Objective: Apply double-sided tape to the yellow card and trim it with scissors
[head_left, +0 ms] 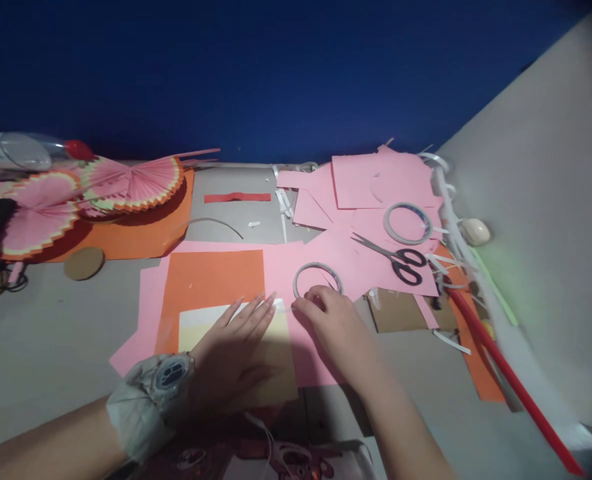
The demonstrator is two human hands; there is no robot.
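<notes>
My left hand (241, 347) lies flat with its fingers stretched out over a pale yellow sheet of paper (276, 360). Along that sheet's top edge runs a whitish tape strip (201, 316), partly under my left fingers. At the strip's right end, the thumb and fingers of my right hand (329, 320) are pinched together on it; the fingertips hide most of the grip. Just behind them a roll of tape (299, 275) rests on pink paper (281, 267). An orange sheet (216, 270) lies beneath the yellow one.
Black-handled scissors (401, 260) and a second tape roll (389, 230) lie on pink sheets at the right. Folded paper fans (133, 180), a bottle (31, 152) and a cardboard disc (83, 263) are at the left. A red strip (511, 373) runs beside the right-hand wall (551, 200).
</notes>
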